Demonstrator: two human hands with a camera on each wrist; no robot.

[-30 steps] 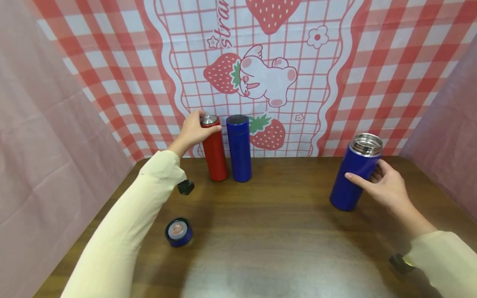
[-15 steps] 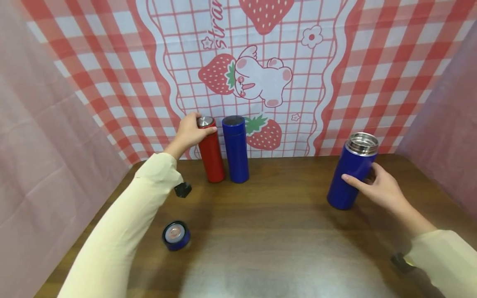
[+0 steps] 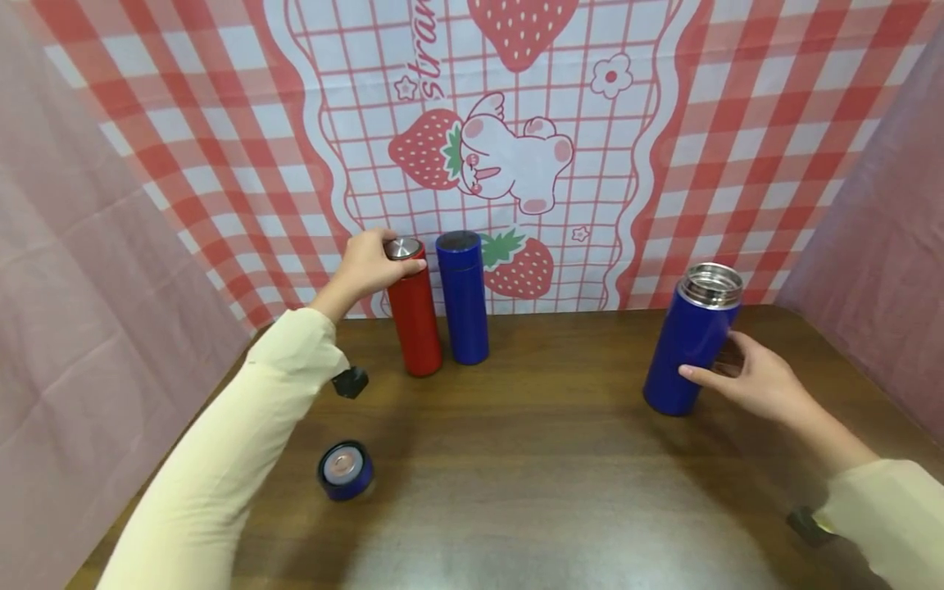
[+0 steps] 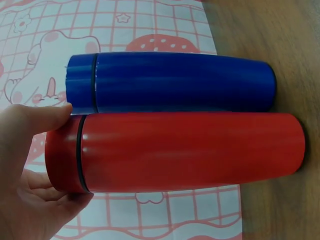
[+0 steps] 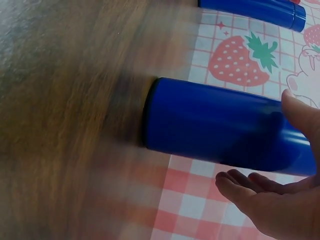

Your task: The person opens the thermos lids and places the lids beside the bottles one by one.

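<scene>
My left hand [image 3: 366, 265] grips a red thermos [image 3: 416, 324] by its silver-topped lid, thumb on one side and fingers on the other. Beside it a slim blue thermos [image 3: 465, 303], lid on, stands upright. Over on the right is a wider blue thermos [image 3: 682, 352] with a bare steel mouth. My right hand [image 3: 763, 381] is around that one loosely; in the right wrist view its thumb [image 5: 299, 114] overlaps the body, while the fingers [image 5: 239, 190] lie relaxed with a gap below the side.
A blue cap [image 3: 347, 471] lies underside up on the wooden table [image 3: 516, 492], at front left. Behind the bottles hangs a strawberry-printed checked cloth [image 3: 516, 164]. Pink cloth [image 3: 96, 311] walls in the left side, and another the right.
The red thermos has shifted slightly toward me with my left hand. My right hand has loosened and slid a little lower beside the wide blue thermos. The head view has drifted slightly.
</scene>
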